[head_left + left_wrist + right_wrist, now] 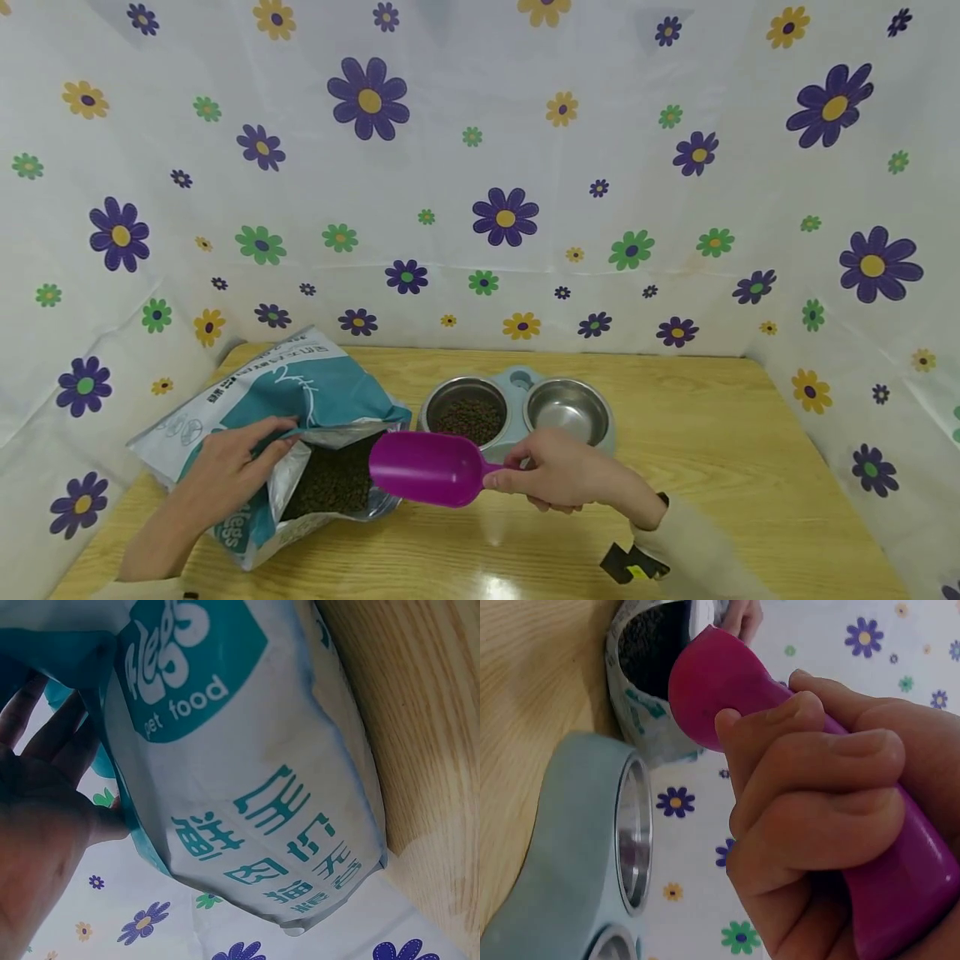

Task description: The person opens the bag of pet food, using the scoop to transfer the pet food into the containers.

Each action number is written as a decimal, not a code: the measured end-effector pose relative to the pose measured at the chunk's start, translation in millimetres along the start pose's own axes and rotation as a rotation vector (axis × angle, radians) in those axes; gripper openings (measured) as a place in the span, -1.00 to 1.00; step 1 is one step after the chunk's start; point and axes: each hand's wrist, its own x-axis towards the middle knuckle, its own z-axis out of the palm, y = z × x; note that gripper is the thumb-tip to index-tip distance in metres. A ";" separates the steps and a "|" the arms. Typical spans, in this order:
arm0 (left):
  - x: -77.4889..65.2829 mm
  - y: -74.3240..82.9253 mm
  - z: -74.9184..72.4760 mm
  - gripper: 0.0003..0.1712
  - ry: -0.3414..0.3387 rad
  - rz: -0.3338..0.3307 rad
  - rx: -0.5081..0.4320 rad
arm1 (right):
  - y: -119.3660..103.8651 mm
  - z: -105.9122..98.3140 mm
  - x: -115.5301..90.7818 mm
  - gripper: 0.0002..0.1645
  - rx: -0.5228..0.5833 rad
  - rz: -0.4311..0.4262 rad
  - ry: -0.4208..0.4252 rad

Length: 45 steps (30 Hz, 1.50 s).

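Observation:
My right hand (558, 473) grips the handle of a magenta scoop (431, 468), fingers wrapped round it in the right wrist view. The scoop points left, its tip overlapping the mouth of the pet food bag (341, 383) in the head view, and no kibble shows on it. The bag, teal and white, lies tilted with its mouth open towards me, brown kibble (333, 479) inside. At the mouth's left edge, my left hand (232, 462) holds the rim between thumb and fingers. Thumb and bag edge meet in the left wrist view.
Right of the bag stands a pale blue double feeder (517, 382). Its left steel bowl (467, 385) holds some kibble; the right steel bowl (567, 408) shows bare metal. A wooden table (697, 458) lies below, with a flower-patterned cloth (450, 167) behind and at both sides.

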 end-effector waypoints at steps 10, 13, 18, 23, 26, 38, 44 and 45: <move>-1.1 3.1 2.5 -0.69 -0.054 -0.057 -0.014 | -18.3 38.5 27.3 -0.48 -0.131 0.058 0.000; -2.1 3.6 3.1 -0.69 -0.057 -0.068 -0.017 | -25.2 45.8 33.7 -0.45 -0.169 0.109 0.013; -2.8 4.0 2.9 -0.68 -0.060 -0.087 -0.014 | -35.2 53.0 43.8 -0.42 -0.307 0.113 0.047; -1.7 3.4 2.4 -0.69 -0.054 -0.082 -0.003 | -45.6 57.1 50.3 -0.43 -0.405 0.087 0.081; -1.1 2.7 2.3 -0.70 -0.044 -0.070 0.003 | -51.3 59.0 54.8 -0.40 -0.406 0.102 0.071; 0.2 1.4 0.9 -0.71 -0.027 -0.057 0.018 | -45.0 56.6 74.0 -0.32 -0.144 0.158 -0.039; 0.6 2.1 -0.1 -0.71 -0.030 -0.060 0.006 | -32.7 56.8 79.8 -0.37 -0.011 0.163 -0.061; 0.7 2.1 -0.4 -0.71 -0.029 -0.061 0.005 | -30.6 56.4 80.4 -0.38 0.015 0.164 -0.064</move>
